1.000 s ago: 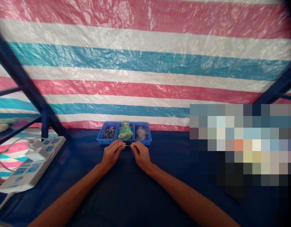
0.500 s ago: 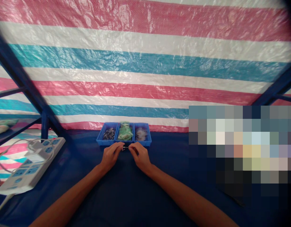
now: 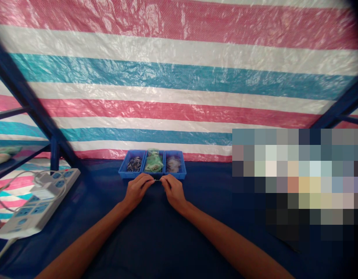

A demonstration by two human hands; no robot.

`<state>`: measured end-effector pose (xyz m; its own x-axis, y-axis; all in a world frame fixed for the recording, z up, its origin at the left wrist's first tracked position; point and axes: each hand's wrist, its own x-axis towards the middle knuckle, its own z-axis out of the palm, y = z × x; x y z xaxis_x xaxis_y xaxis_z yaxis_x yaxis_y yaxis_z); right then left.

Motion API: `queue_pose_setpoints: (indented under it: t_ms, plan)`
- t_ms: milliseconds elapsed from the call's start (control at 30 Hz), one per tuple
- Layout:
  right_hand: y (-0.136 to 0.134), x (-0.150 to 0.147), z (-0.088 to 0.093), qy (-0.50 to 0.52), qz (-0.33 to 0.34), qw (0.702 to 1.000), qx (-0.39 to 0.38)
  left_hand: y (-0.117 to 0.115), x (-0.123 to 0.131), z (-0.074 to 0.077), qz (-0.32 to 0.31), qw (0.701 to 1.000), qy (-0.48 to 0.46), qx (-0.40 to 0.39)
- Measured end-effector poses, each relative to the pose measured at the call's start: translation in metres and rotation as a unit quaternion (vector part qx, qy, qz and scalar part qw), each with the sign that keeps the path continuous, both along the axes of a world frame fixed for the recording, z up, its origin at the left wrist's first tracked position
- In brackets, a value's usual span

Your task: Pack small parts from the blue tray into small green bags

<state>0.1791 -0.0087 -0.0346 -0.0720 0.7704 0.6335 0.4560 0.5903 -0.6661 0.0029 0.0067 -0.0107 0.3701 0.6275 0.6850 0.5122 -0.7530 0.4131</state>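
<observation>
A slender metal piece (image 3: 157, 180), perhaps a screw, spans the small gap between my fingertips. My left hand (image 3: 136, 190) pinches its left end, and my right hand (image 3: 174, 192) pinches the other. Much of the piece is hidden by the fingers and too small to make out. Just beyond my hands stand three blue bins side by side. Many thin metal pieces lie in the left bin (image 3: 124, 167). A green plastic bag (image 3: 154, 162) fills the middle one, and the right bin (image 3: 183, 166) holds whitish, see-through items.
At the left lies a white power strip (image 3: 30, 224) with a plug and cables. Blue frame bars (image 3: 54, 155) rise at both sides of the dark blue table (image 3: 155, 240). A striped tarp (image 3: 179, 85) hangs behind. The right side is blurred into blocks.
My fingertips have shifted slightly to the right along with the metal piece. A small part that hung by my left fingertips no longer shows. The bins have not moved.
</observation>
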Motion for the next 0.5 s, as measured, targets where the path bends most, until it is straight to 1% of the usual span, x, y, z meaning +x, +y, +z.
queue_pose_setpoints:
  t_ms: [133, 300, 500]
  plan:
    - [-0.0007, -0.0002, 0.0011, 0.021, -0.005, 1.0, 0.006, 0.0, -0.0011, 0.001, 0.032, 0.999, 0.0, 0.01]
    - [0.0, -0.0005, 0.0005, 0.009, 0.004, 1.0, 0.017, 0.0008, -0.0029, 0.0014, 0.068, 0.997, -0.016, 0.026]
    - [-0.0002, -0.0001, 0.0, -0.003, 0.021, 0.999, 0.024, 0.0008, -0.0035, 0.0016, 0.08, 0.996, -0.027, 0.019]
